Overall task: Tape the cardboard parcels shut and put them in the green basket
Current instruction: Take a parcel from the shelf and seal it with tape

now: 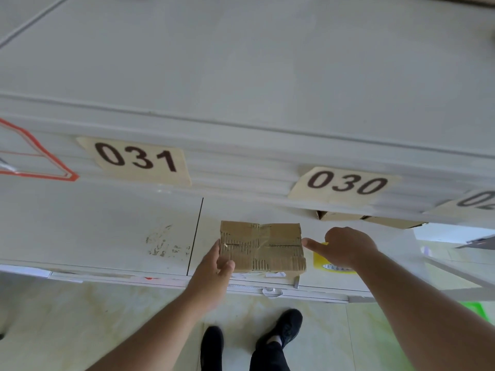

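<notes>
Flat brown cardboard parcel (262, 247) sits on the white table (107, 231) near its front edge. Left hand (214, 266) grips its left corner, right hand (345, 246) pokes its right edge with one straight finger, others curled over a yellow tape roll (321, 261).

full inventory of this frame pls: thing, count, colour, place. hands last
flat corrugated cardboard parcel: 1, brown, clear tape across it, on the white tabletop near its front edge
roll of tape: 1, yellow, right of the parcel, partly behind the right hand
more cardboard boxes: at least 2, brown, back right under the shelf edge
number labels: 031, 030, a third cut off; beige, on the white ledge
green object: 1, lower right on the floor, mostly out of view
black shoes: 2, on the floor
left hand: holds the parcel's left edge
right hand: at the parcel's right edge, over the tape roll
</notes>
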A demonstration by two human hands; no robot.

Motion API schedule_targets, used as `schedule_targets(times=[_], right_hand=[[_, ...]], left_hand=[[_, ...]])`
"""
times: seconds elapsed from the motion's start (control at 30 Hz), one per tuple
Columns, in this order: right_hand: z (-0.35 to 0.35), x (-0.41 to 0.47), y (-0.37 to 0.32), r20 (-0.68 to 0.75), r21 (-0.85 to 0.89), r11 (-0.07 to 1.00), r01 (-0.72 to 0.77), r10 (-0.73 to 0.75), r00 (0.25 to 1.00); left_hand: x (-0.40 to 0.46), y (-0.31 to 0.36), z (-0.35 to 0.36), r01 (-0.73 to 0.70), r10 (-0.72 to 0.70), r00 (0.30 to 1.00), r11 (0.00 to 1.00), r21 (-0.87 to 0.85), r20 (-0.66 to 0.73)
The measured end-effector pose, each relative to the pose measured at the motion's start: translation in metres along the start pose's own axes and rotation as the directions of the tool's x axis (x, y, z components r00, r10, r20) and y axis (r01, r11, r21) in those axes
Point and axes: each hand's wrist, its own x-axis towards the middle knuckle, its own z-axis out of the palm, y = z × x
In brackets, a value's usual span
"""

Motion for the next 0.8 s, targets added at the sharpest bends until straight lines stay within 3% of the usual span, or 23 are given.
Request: schedule_targets(times=[0.07,0.1,0.13,0.2,0.27,0.53,0.7,0.8], right_hand=[[-0.001,-0.001,0.000,0.009,0.004,1.000,-0.003,0.003,1.000],[-0.002,-0.001,-0.001,0.011,0.005,1.000,-0.002,0.002,1.000],[-0.003,-0.002,-0.001,0.010,0.007,1.000,-0.002,0.002,1.000],[-0.003,-0.002,-0.001,0.005,0.024,1.000,-0.006,0.006,1.000],[-0.002,-0.002,-0.001,0.005,0.050,0.999,-0.010,0.010,1.000],[0.000,-0.005,-0.001,0.029,0.082,0.996,-0.029,0.027,0.999],[0.000,-0.006,0.001,0.035,0.113,0.992,-0.047,0.043,0.998],[0.000,-0.006,-0.001,0.044,0.119,0.991,-0.052,0.047,0.998]], left_hand=[[0.001,0.003,-0.012,0.011,-0.011,0.987,1.000,0.001,0.163],[0.004,0.000,-0.015,-0.006,-0.008,0.983,0.997,0.075,0.182],[0.007,-0.005,-0.014,-0.053,0.022,0.992,0.966,0.253,0.122],[0.008,-0.006,-0.001,-0.150,0.270,0.959,0.745,0.650,-0.088],[0.002,0.002,0.022,-0.304,0.466,0.885,0.579,0.756,-0.001],[0.020,0.027,0.096,-0.409,0.438,0.868,0.365,0.836,0.233],[0.028,0.039,0.104,-0.468,0.492,0.824,0.307,0.829,0.283],[0.036,0.053,0.094,-0.465,0.540,0.806,0.322,0.824,0.244]])
